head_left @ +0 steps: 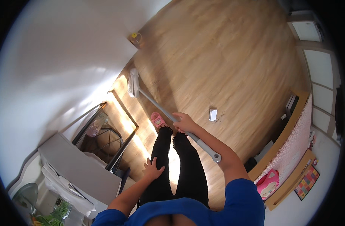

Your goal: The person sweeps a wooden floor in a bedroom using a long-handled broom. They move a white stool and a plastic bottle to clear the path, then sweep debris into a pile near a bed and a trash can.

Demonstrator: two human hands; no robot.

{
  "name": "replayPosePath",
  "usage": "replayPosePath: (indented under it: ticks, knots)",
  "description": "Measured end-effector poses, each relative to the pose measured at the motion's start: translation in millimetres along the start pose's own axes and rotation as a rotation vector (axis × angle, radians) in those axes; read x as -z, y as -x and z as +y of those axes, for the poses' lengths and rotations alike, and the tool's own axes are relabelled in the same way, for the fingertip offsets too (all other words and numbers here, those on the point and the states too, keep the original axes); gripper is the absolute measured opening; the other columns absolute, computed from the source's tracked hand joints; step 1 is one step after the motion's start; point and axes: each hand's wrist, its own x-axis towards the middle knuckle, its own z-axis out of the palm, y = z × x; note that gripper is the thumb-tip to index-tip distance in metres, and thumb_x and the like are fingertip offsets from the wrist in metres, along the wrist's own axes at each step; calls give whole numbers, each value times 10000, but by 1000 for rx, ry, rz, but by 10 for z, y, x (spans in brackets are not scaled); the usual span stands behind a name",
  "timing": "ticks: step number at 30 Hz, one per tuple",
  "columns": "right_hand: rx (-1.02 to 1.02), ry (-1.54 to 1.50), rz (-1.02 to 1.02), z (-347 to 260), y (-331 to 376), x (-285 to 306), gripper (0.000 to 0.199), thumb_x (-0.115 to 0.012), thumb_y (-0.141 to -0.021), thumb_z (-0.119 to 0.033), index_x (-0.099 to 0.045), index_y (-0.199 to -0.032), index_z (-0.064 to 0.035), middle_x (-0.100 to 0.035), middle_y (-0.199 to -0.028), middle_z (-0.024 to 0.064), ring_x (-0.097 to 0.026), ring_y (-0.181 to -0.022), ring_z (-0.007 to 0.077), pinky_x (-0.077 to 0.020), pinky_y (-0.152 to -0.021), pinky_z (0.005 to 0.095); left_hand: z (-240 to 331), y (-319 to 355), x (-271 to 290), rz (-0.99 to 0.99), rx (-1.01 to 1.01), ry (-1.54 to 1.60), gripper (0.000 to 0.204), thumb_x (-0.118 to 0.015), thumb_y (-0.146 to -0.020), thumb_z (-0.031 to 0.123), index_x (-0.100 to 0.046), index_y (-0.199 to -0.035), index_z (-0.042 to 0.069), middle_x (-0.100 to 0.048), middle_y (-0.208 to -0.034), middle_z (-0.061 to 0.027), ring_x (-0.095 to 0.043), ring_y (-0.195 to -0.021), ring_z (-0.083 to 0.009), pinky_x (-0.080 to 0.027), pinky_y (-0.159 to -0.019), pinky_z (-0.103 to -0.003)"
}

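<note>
My right hand point(184, 122) is closed round the grey pole of a mop point(161, 108). The pole runs slantwise from beside my right forearm down to the floor. At its far end the whitish mop head point(133, 83) lies on the wood floor near the white wall. My left hand point(153, 169) rests on my left thigh, fingers spread, holding nothing. A pink slipper point(157, 119) is on my left foot, just left of the pole. My other foot is hidden behind my right hand and the pole.
A small white box point(212, 115) lies on the floor to the right. By the wall corner stands a yellow-capped bottle point(135, 37). A grey-topped table point(80, 169) with black legs is at the left. A wooden bed point(303, 107) with pink bedding lines the right.
</note>
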Motion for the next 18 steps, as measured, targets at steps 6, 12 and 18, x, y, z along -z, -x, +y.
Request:
replayPosePath:
  ticks: [6, 12, 18]
  knots:
    - [-54, 11, 133, 273, 136, 1021, 460, -549, -724, -57, -448, -1171, -14, -507, -555, 72, -458, -394, 105, -374, -332, 240, 77, 29, -19, -65, -22, 76, 818, -562, -686, 497, -203, -1312, 112, -212, -1291, -284, -341, -1108, -440, -342, -894, -464]
    - [-62, 135, 334, 182, 1100, 1879, 455, -513, -759, -91, -439, -1208, -90, -507, -550, 59, -466, -398, 104, -395, -355, 244, 248, 23, -139, -13, -52, -10, 799, -543, -703, 485, -217, -1300, 65, -268, -1253, -310, -403, -1036, -454, -358, -880, -446]
    - [-160, 109, 139, 570, 1551, 1542, 446, -511, -739, -98, -482, -1183, -128, -538, -578, 78, -515, -438, 122, -446, -409, 258, 372, 4, -309, 16, -55, -56, 673, -526, -736, 429, -305, -1257, 65, -295, -1241, -304, -431, -1004, -451, -367, -865, -451]
